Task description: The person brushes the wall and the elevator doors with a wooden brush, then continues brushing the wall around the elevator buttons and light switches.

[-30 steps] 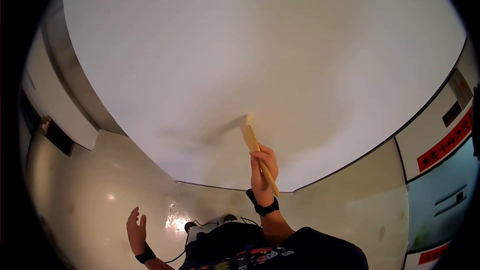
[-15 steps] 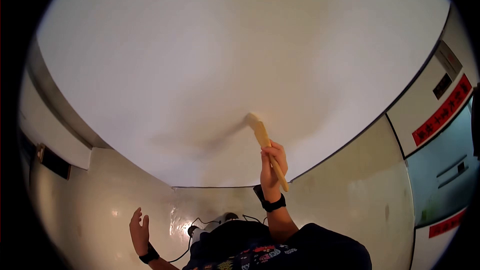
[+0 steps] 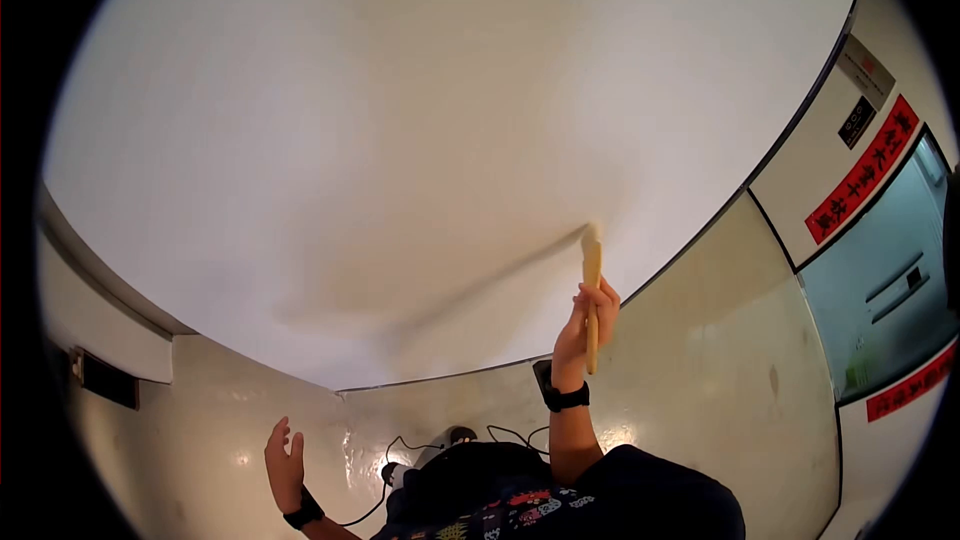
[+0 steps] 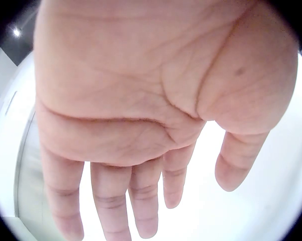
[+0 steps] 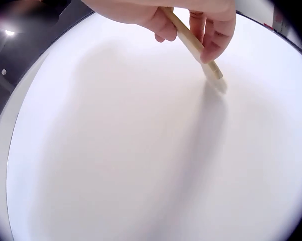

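Note:
My right hand (image 3: 574,338) grips a flat wooden-handled brush (image 3: 592,260), fingers and thumb around the handle. Its pale bristles (image 5: 217,85) meet the large white panel (image 3: 430,130), towards the panel's lower right in the head view. In the right wrist view the handle slants down from the thumb towards the bristles. My left hand (image 3: 285,463) hangs at the lower left of the head view, away from the panel, holding nothing. Its palm (image 4: 126,95) fills the left wrist view, the fingers loosely extended and spread.
A teal glass door (image 3: 885,285) with red paper strips (image 3: 862,172) stands to the right. Dark cables (image 3: 512,434) lie on the shiny floor (image 3: 715,390) near my feet. A dark box-like object (image 3: 108,380) is at the far left.
The brush in my right hand has travelled rightwards across the panel, and its handle now stands more upright. The head view has turned to the right. My left hand stays idle.

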A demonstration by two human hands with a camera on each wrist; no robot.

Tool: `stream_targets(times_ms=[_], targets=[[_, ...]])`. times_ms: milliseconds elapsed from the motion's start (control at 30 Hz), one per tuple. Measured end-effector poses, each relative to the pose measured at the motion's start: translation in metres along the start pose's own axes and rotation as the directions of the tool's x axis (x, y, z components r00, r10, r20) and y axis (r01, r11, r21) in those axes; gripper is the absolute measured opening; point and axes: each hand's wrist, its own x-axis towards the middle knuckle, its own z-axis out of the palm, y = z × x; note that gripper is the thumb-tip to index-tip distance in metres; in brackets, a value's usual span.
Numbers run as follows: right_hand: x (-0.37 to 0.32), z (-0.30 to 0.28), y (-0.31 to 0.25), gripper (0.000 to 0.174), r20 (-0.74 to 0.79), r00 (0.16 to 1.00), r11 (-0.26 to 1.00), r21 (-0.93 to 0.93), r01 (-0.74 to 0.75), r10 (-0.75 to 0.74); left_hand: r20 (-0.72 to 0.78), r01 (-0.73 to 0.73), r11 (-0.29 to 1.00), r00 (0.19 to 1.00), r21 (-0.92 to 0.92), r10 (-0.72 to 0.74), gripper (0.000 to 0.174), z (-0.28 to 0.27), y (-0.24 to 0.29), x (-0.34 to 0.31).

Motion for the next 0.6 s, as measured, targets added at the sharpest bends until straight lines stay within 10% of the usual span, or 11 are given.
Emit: stream_targets(times_ms=[600], targets=[[-0.008,0.047,-0.028,0.012,0.279,0.959,0.986,0.14,-0.093,0.051,-0.015,0.078,0.996,0.997,0.036,-0.077,0.038,0.004,0.034,0.028]])
